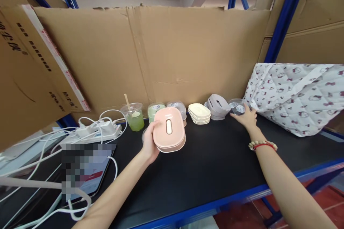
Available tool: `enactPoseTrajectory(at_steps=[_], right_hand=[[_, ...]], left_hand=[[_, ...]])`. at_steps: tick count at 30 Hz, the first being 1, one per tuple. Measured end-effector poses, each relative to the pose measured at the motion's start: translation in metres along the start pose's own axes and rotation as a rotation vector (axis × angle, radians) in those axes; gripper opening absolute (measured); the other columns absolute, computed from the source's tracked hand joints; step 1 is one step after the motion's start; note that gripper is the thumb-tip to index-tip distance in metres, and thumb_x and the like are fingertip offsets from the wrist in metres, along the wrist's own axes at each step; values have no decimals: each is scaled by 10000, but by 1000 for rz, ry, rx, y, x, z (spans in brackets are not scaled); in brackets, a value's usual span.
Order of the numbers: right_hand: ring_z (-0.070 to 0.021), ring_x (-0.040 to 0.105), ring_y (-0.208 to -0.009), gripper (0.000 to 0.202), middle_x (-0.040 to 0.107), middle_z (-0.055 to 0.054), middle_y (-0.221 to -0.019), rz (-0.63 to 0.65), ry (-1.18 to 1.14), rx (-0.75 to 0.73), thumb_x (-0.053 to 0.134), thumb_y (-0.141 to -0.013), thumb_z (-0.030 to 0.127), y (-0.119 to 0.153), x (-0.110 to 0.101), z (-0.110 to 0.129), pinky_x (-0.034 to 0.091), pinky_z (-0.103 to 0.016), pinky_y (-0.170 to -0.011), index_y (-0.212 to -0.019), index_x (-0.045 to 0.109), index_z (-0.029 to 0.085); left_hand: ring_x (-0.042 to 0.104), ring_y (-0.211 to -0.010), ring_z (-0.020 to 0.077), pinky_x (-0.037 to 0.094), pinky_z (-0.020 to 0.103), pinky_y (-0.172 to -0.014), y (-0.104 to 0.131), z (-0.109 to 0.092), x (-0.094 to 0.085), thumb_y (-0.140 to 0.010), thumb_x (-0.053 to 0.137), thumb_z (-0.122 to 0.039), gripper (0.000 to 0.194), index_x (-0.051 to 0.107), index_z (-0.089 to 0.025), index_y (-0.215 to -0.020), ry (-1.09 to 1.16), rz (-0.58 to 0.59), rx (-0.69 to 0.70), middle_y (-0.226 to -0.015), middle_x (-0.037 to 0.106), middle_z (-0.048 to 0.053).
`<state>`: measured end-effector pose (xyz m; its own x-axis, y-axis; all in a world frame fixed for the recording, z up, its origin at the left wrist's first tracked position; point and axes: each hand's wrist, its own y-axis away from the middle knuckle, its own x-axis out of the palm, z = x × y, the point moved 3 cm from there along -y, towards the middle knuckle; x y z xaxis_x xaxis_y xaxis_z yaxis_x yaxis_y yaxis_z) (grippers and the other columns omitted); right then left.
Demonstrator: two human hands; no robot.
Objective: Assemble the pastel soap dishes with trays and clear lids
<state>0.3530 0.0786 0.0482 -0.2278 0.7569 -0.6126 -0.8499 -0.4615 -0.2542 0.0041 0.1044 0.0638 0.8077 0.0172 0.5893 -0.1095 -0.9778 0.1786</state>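
Note:
My left hand [150, 145] is closed round the edge of a pink, rounded box [176, 128] with a pale oval in its top, held up over the black table. A clear curved edge shows behind that hand. At the far right of the row, my right hand [247, 118] has its thumb and fingers on clear plastic lids [233, 103] with round stickers. Left of these lean stacked grey slotted trays [218, 105], beside a stack of cream trays [199, 113]. Partly behind the pink box stand a green box [153, 110] and a greyish one [177, 106] under clear lids.
A cup of green drink [135, 120] with a straw stands left of the row. Farther left lie a white power strip [94, 135], tangled cables and a tablet [92, 177]. A quilted bag [301, 96] sits right. Cardboard [188, 50] walls the back.

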Motion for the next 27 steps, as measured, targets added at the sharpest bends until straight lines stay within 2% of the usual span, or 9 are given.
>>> enactPoseTrajectory(at_steps=[4,11,14,17,19,21,23,25,27], right_hand=[[-367,369,-1201,782,285,-177,-1293,27,-61,-25,679,-592,335,-2,6,-2,320,-508,-996,-1328,453,200],[-350,402,-1173,724,310,-213,-1242,-192,-295,144,548,-720,477,5,-10,9,328,-485,-1014,-1346,447,129],[-282,436,-1146,745,360,-213,-1235,-242,-483,133,312,-823,581,3,-16,19,402,-439,-976,-1375,379,86],[-172,524,-1048,754,405,-195,-1214,-162,-648,51,26,-875,532,10,-11,38,515,-288,-800,-1398,291,58],[-129,544,-1017,729,409,-171,-1225,-108,-756,-50,42,-876,523,26,-2,54,526,-232,-753,-1399,285,77],[-121,536,-1011,717,425,-133,-1221,-45,-834,-263,235,-838,588,51,9,71,529,-237,-774,-1384,342,136],[-130,526,-983,752,477,-107,-1136,93,-823,-561,445,-726,652,82,23,87,529,-262,-789,-1302,477,172],[-127,527,-949,682,512,-90,-1031,294,-735,-831,556,-666,631,115,37,96,525,-265,-790,-1187,592,192],[-124,525,-965,619,514,-77,-1005,416,-668,-989,617,-648,581,140,47,99,513,-277,-840,-1153,622,222]], left_hand=[[645,-761,189,522,285,-727,-2,5,-1,-699,589,-253,212,632,-115,-855,-64,125,-53,-759,669,46],[659,-802,184,525,264,-720,-4,8,-3,-760,589,-281,297,638,-146,-1020,-142,153,-41,-910,700,60],[663,-768,176,522,253,-672,-2,8,-1,-792,578,-284,326,624,-153,-1087,-178,162,-58,-938,701,68],[667,-778,179,525,253,-692,0,10,1,-808,584,-286,323,627,-141,-1093,-203,195,-96,-940,701,84],[664,-849,186,525,262,-758,2,12,4,-823,575,-301,325,629,-135,-1097,-198,242,-109,-956,698,94],[653,-917,188,518,271,-815,3,13,5,-839,557,-323,340,620,-142,-1120,-182,281,-114,-998,689,95],[637,-973,188,510,280,-853,2,13,6,-854,533,-343,359,603,-156,-1152,-152,311,-108,-1061,672,93],[621,-1014,196,505,288,-871,0,13,6,-853,531,-360,374,598,-162,-1163,-125,357,-83,-1115,651,95],[608,-1041,209,508,296,-867,-2,13,5,-835,552,-387,391,606,-163,-1151,-120,400,-56,-1148,636,101]])
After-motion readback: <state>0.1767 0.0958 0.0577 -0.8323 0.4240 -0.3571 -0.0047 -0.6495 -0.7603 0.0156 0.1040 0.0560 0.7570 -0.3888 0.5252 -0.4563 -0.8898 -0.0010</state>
